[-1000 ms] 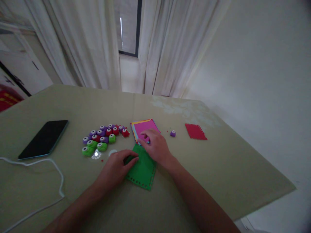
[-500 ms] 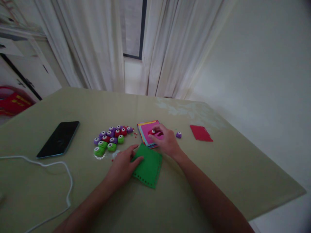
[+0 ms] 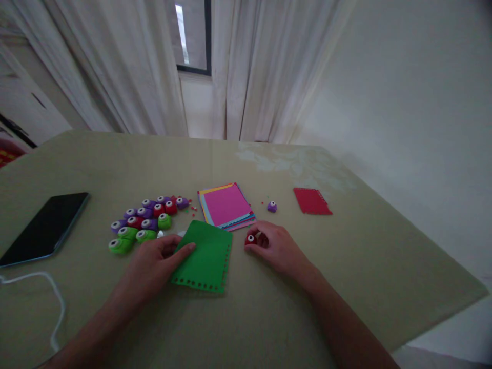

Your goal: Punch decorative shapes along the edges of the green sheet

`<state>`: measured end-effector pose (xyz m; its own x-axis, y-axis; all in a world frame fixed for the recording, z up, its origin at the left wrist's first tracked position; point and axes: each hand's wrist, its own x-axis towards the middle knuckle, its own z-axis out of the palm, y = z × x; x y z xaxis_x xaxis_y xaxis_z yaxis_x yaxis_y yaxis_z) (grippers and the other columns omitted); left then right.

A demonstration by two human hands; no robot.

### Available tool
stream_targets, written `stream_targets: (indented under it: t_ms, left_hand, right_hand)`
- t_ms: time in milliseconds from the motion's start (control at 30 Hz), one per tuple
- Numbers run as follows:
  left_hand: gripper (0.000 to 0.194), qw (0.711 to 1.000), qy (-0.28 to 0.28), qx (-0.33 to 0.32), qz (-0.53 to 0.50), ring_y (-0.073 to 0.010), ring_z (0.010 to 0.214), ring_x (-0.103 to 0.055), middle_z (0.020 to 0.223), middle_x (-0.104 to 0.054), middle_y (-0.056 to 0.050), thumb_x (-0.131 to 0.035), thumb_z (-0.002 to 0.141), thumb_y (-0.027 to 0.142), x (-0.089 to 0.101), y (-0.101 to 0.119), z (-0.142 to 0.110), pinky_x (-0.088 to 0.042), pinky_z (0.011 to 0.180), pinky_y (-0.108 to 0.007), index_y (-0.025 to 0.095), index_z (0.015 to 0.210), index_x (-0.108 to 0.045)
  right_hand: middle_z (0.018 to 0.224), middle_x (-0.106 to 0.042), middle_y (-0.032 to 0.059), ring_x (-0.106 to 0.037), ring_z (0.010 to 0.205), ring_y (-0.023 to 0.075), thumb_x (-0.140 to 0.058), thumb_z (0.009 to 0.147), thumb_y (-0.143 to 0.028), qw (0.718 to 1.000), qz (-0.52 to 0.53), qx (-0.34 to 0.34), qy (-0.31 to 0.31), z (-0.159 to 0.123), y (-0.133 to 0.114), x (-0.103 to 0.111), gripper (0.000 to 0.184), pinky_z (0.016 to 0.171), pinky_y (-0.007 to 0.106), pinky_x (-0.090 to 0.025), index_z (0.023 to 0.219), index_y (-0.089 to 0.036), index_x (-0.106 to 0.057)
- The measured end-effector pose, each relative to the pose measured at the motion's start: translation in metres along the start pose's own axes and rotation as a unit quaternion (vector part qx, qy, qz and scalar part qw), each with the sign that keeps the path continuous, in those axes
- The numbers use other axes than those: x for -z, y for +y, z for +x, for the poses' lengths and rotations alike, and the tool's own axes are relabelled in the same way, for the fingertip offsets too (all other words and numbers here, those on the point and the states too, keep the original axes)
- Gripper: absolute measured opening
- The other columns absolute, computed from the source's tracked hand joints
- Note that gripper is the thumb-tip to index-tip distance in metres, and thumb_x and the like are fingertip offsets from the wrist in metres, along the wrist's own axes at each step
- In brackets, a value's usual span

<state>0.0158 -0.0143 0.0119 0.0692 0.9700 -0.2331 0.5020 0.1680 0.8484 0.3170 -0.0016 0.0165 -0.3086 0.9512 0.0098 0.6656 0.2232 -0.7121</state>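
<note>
My left hand (image 3: 156, 261) lies on the left edge of a green paper sheet (image 3: 204, 255) with punched holes along its near and right edges, fingers partly stretched over it. Just right of that sheet, my right hand (image 3: 273, 247) is closed round a small red punch (image 3: 250, 239) resting on the table. A stack of coloured sheets with pink on top (image 3: 226, 206) lies just beyond the green sheet.
A cluster of several purple, red and green punches (image 3: 143, 224) sits left of the stack. A lone purple punch (image 3: 272, 206) and a red sheet (image 3: 311, 201) lie to the right. A black phone (image 3: 42, 228) and white cable (image 3: 46, 287) are at far left. The table edge (image 3: 442, 318) runs near right.
My right hand came off the pink stack with the red punch and drew back to the table beside the green sheet. My left hand stayed on the green sheet.
</note>
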Motion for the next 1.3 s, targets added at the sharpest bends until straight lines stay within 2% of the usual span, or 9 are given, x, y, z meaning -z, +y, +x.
stream_targets:
  t_ms: [167, 400, 567, 900, 1300]
  left_hand:
    - [0.046, 1.000, -0.010, 0.006, -0.026, -0.0193, 0.056, -0.062, 0.066, -0.074, -0.001, -0.071, 0.078, 0.066, -0.006, 0.001, 0.001, -0.043, 0.050, -0.027, 0.021, 0.078, -0.075]
    - [0.042, 1.000, -0.013, -0.001, -0.026, -0.0184, 0.056, -0.062, 0.066, -0.072, 0.001, -0.071, 0.083, 0.063, -0.006, -0.003, -0.003, -0.042, 0.049, -0.026, 0.021, 0.079, -0.073]
    - [0.040, 1.000, -0.006, -0.006, -0.030, -0.0194, 0.058, -0.063, 0.065, -0.071, 0.001, -0.071, 0.082, 0.061, -0.008, -0.001, -0.002, -0.043, 0.050, -0.027, 0.022, 0.073, -0.069]
    - [0.034, 0.997, -0.016, 0.017, -0.079, -0.0194, 0.057, -0.063, 0.065, -0.071, 0.001, -0.073, 0.079, 0.056, -0.008, 0.007, -0.005, -0.042, 0.049, -0.026, 0.022, 0.075, -0.071]
    - [0.036, 0.995, -0.028, 0.018, -0.093, -0.0239, 0.070, -0.072, 0.079, -0.080, -0.002, -0.074, 0.082, 0.057, -0.011, -0.005, -0.002, -0.053, 0.058, -0.029, 0.021, 0.085, -0.075]
  right_hand:
    - [0.088, -0.072, 0.0022, -0.067, 0.073, 0.0154, -0.068, 0.086, -0.013, 0.998, 0.064, -0.001, -0.005, -0.003, 0.000, -0.005, 0.018, 0.070, 0.027, -0.053, 0.102, -0.020, -0.071]
    - [0.092, -0.074, 0.0024, -0.067, 0.074, 0.0142, -0.068, 0.087, -0.015, 0.993, 0.116, 0.000, -0.012, -0.001, -0.001, -0.013, 0.022, 0.069, 0.025, -0.054, 0.108, -0.021, -0.072]
    - [0.091, -0.075, 0.0027, -0.067, 0.072, 0.0140, -0.069, 0.087, -0.015, 0.992, 0.127, -0.006, -0.013, 0.000, -0.002, -0.015, 0.023, 0.066, 0.024, -0.053, 0.109, -0.020, -0.073]
    - [0.091, -0.075, 0.0026, -0.069, 0.073, 0.0140, -0.071, 0.088, -0.016, 0.991, 0.134, 0.007, -0.002, 0.002, 0.000, -0.018, 0.022, 0.067, 0.024, -0.056, 0.110, -0.021, -0.072]
    - [0.096, -0.075, 0.0026, -0.068, 0.072, 0.0126, -0.070, 0.086, -0.010, 0.992, 0.120, 0.027, 0.013, 0.001, -0.002, -0.019, 0.025, 0.066, 0.023, -0.056, 0.108, -0.020, -0.071]
